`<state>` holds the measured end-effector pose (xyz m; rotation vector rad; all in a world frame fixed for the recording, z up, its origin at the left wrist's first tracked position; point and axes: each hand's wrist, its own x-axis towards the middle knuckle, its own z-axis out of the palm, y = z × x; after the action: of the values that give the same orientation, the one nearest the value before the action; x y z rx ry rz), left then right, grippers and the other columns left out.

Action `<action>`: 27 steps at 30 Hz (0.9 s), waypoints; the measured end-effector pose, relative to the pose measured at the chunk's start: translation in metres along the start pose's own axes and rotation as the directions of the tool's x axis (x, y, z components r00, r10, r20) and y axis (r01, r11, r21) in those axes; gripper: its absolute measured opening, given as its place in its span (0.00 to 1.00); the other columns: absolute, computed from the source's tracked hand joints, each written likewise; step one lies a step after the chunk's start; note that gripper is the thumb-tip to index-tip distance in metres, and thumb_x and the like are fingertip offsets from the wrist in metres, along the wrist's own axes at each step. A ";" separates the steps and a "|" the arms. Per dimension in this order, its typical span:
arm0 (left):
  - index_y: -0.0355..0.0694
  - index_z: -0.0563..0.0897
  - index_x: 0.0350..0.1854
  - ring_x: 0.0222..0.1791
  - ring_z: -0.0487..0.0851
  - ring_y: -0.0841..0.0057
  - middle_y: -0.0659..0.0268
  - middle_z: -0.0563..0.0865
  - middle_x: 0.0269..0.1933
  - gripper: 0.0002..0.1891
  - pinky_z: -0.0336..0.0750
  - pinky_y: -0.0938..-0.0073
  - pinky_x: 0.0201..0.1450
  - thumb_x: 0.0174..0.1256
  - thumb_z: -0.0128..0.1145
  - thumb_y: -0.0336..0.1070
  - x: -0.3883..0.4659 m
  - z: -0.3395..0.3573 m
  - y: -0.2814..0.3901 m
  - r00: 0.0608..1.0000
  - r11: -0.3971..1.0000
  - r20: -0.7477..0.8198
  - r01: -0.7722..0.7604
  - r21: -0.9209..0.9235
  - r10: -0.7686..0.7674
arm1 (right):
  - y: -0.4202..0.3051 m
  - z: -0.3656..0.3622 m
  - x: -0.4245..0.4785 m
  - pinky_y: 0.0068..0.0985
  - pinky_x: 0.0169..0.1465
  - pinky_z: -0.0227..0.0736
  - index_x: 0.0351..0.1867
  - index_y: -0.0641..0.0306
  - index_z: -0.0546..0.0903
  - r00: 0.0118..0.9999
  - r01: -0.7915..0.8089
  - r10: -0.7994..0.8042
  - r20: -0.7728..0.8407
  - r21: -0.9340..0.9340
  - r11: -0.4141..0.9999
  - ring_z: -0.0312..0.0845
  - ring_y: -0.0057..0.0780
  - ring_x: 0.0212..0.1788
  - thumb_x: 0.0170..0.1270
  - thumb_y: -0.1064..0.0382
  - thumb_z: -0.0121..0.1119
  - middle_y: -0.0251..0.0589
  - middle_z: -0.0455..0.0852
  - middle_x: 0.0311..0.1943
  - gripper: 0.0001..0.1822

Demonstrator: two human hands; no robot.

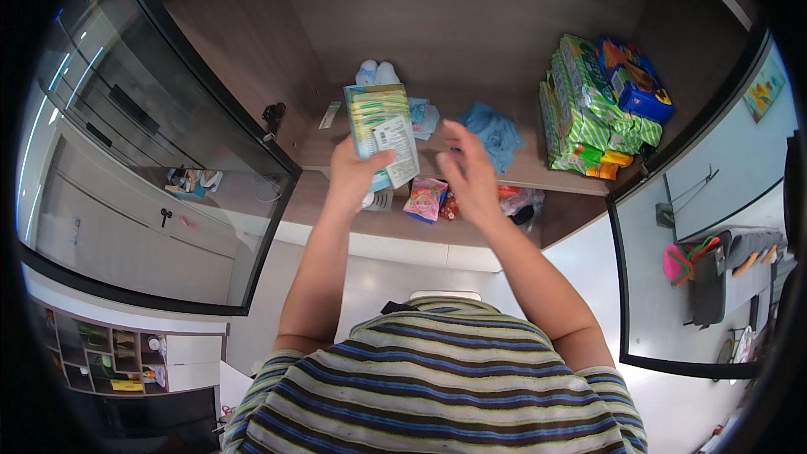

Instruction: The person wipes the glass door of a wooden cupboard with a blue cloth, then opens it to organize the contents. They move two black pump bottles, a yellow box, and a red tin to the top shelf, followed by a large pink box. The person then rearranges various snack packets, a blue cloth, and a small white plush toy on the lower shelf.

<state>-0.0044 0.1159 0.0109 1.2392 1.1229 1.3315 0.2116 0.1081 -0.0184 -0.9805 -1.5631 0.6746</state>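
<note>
My left hand [359, 170] holds a flat stack of thin packets in clear and light-blue packaging [380, 129], with a white printed label on its lower part. The stack is raised in front of an open cabinet's shelf. My right hand [465, 170], slightly blurred, has its fingers apart and holds nothing; it is near a crumpled blue plastic bag [493, 132]. Behind the stack lie small blue-and-white packets [423, 118] and a white plush-like item [376, 72]. A slim green-and-white packet [329, 115] rests to the left.
Green-striped snack packs [583, 101] and a blue package [637, 85] are piled at the shelf's right. On the lower shelf are a pink packet [426, 199] and a clear plastic bag [529, 205]. Black-framed glass doors stand open at left [268, 239] and right [621, 284].
</note>
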 end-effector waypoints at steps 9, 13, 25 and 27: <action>0.29 0.66 0.78 0.74 0.75 0.49 0.39 0.75 0.73 0.35 0.65 0.52 0.78 0.68 0.61 0.32 -0.051 0.097 -0.023 0.829 0.411 0.275 -0.496 0.765 0.487 | -0.001 0.015 -0.009 0.38 0.71 0.71 0.74 0.64 0.68 0.846 -0.426 0.426 0.321 0.887 0.179 0.76 0.39 0.68 0.79 0.48 0.59 0.46 0.80 0.64 0.32; 0.34 0.49 0.85 0.80 0.66 0.52 0.46 0.70 0.78 0.45 0.57 0.56 0.83 0.71 0.60 0.32 -0.052 0.079 -0.015 0.870 0.694 0.405 -0.477 0.539 0.282 | 0.005 -0.009 -0.014 0.43 0.67 0.78 0.68 0.63 0.73 0.793 -0.407 0.521 0.316 0.911 0.067 0.82 0.42 0.63 0.79 0.53 0.58 0.44 0.84 0.60 0.24; 0.37 0.41 0.86 0.75 0.73 0.51 0.51 0.77 0.74 0.47 0.54 0.53 0.84 0.71 0.57 0.31 -0.058 0.071 -0.020 0.815 0.601 0.524 -0.554 0.576 0.248 | 0.030 -0.005 -0.041 0.38 0.63 0.83 0.65 0.64 0.76 0.768 -0.481 0.526 0.365 0.871 0.099 0.85 0.37 0.59 0.67 0.72 0.69 0.42 0.85 0.58 0.26; 0.38 0.56 0.83 0.74 0.76 0.51 0.48 0.77 0.74 0.41 0.61 0.55 0.81 0.70 0.60 0.30 -0.051 0.063 -0.019 0.860 0.711 0.402 -0.494 0.500 0.315 | 0.034 -0.007 -0.042 0.38 0.60 0.84 0.64 0.64 0.77 0.756 -0.500 0.559 0.340 0.852 0.157 0.86 0.37 0.57 0.66 0.73 0.70 0.40 0.86 0.55 0.25</action>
<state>0.0607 0.0687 -0.0101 2.1859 1.1204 1.0728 0.2277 0.0878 -0.0658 -0.5866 -0.4396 1.7897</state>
